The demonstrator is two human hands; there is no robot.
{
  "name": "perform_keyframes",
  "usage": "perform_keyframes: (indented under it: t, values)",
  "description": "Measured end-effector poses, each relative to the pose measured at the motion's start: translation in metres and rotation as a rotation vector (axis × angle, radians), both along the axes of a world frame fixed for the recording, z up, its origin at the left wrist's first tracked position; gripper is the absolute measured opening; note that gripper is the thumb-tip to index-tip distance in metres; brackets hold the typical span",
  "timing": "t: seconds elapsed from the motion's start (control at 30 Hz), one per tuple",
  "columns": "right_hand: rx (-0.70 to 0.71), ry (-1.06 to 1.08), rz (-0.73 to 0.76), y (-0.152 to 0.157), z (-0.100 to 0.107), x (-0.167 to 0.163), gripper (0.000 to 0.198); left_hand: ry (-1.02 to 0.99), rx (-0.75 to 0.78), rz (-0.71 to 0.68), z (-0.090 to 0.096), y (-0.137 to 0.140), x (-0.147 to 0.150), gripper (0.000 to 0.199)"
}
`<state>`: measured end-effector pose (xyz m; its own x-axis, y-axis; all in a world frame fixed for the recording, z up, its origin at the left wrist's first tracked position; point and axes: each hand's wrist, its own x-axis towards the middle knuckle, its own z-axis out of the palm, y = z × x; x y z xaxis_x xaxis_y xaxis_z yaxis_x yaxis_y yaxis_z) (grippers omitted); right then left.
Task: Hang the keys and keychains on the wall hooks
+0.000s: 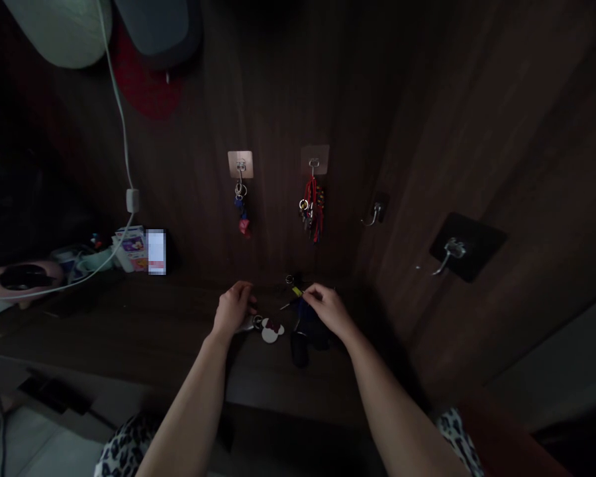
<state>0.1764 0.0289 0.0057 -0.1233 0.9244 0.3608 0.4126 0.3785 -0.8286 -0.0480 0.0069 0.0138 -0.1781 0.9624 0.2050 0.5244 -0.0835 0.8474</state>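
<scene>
On a dark wooden shelf [129, 324], my left hand [233, 308] rests with curled fingers on a keyring with a white mouse-shaped charm [272, 330]. My right hand [328, 308] pinches a bunch of keys with a yellow tag [296, 292] and a dark blue fob. A black fob [299, 348] lies just below it. On the wall above, two adhesive hooks hold keys: a bunch with a blue and pink charm [241, 209] and one with red cords [312, 209].
Two bare metal hooks [375, 213] [449, 255] are stuck on the right-hand wall. A white cable [124, 146] hangs down at left to a pink dish [22, 278], beside small boxes [134, 248]. Hats hang at the top left.
</scene>
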Motion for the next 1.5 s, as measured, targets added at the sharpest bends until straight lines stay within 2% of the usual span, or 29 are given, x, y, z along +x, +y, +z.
perform_keyframes:
  t: [0.13, 0.33, 0.47, 0.6, 0.73, 0.83, 0.93, 1.17, 1.3, 1.5]
  values:
    - [-0.014, 0.175, -0.085, 0.003, 0.001, 0.004, 0.023, 0.014, -0.016, -0.027, 0.000, -0.001, 0.001, 0.028]
    - [-0.112, 0.537, -0.296, 0.001, 0.013, 0.010, 0.027, 0.126, 0.005, -0.031, 0.001, -0.002, 0.001, 0.028]
    - [-0.085, 0.644, -0.290, -0.001, 0.016, 0.009, 0.027, 0.241, 0.102, -0.024, 0.005, -0.006, 0.006, 0.028]
    - [-0.062, 0.563, -0.190, -0.003, 0.015, 0.001, 0.028, 0.231, 0.262, -0.101, 0.007, -0.010, 0.017, 0.025]
    - [-0.014, 0.422, -0.045, -0.007, 0.014, -0.010, 0.025, 0.098, 0.367, -0.221, 0.010, -0.015, 0.029, 0.022]
    - [0.052, 0.295, 0.043, -0.010, 0.012, -0.019, 0.022, 0.036, 0.341, -0.265, 0.010, -0.016, 0.034, 0.022]
    - [0.089, 0.202, 0.106, -0.014, 0.011, -0.027, 0.018, 0.069, 0.338, -0.286, 0.006, -0.013, 0.033, 0.018]
    - [0.081, 0.176, 0.220, -0.020, 0.011, -0.033, 0.014, 0.104, 0.387, -0.286, 0.000, -0.008, 0.029, 0.019]
    - [0.078, 0.171, 0.232, -0.021, 0.010, -0.033, 0.015, 0.091, 0.365, -0.284, 0.001, -0.008, 0.029, 0.017]
    - [0.011, 0.162, 0.168, -0.019, 0.008, -0.034, 0.010, -0.003, 0.223, -0.187, 0.003, -0.007, 0.029, 0.020]
